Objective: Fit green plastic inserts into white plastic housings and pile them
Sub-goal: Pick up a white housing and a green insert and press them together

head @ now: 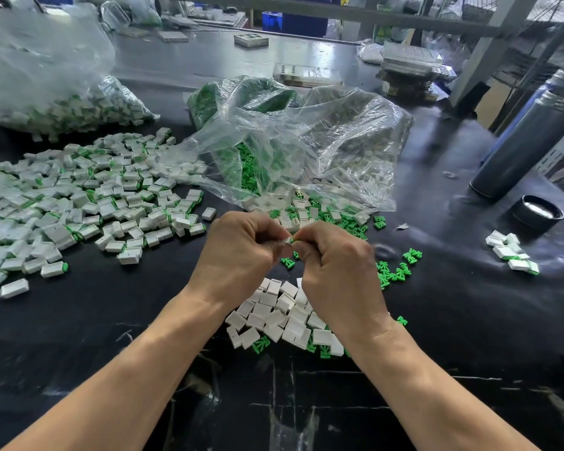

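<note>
Two hands, the left hand [238,252] pinching one white housing [286,240] and the right hand [336,265] one green insert [292,240], work before three clear bags [306,131] of parts on the desk [111,320].

White housing [286,240], small boxy piece, pinched at fingertips above the table, mostly hidden; green insert [292,240] touching its right end, only a sliver visible. Loose white housings [280,312] heaped below the hands, a few green inserts mixed at the edge. Scattered green inserts [393,273] to the right. Big spread pile of assembled pieces [79,203] on the left, white with green ends.
</note>
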`<state>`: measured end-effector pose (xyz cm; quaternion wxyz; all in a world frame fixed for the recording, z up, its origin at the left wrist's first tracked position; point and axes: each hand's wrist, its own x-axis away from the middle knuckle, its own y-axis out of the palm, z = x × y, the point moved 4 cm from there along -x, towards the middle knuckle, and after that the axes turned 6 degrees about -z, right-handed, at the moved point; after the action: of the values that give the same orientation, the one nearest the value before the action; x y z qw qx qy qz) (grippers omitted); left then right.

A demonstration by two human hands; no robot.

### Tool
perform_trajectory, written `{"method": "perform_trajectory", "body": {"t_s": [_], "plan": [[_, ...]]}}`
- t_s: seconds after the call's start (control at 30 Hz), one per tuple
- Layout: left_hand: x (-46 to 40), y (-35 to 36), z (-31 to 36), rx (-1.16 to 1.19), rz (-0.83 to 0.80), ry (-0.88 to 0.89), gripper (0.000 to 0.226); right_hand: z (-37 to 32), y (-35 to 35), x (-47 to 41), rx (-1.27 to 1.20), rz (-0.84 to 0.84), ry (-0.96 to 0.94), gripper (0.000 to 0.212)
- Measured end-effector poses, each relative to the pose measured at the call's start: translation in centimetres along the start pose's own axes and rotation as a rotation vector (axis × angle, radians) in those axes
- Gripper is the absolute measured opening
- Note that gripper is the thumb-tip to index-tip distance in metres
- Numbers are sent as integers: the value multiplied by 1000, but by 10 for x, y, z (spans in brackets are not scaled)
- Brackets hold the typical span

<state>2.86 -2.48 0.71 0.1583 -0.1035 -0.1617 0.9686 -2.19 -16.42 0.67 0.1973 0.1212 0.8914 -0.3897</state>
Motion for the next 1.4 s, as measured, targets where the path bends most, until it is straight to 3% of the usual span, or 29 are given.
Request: {"method": "perform_trajectory", "body": {"t_s": [0.27, 0.5, 0.7, 1.03, 1.27, 1.4], "plan": [[-4, 8, -1, 254, -8, -3, 11, 16, -7, -6, -371, 34, 161, 23], [-6, 4, -16, 393, 6, -108, 9, 23, -7, -6, -700, 28, 296, 21], [-7, 8, -16, 396, -41, -78, 9, 22, -2, -7, -780, 20, 341, 7], [-8, 11, -15, 383, -51, -71, 9, 22, -1, -8, -782, 57, 317, 24], [-6, 10, -14, 390, -33, -61, 6, 20, -1, -8, -771, -2, 324, 20], [-5, 8, -11, 415, -31, -50, 6, 18, 0, -9, -940, -13, 390, 13]]}}
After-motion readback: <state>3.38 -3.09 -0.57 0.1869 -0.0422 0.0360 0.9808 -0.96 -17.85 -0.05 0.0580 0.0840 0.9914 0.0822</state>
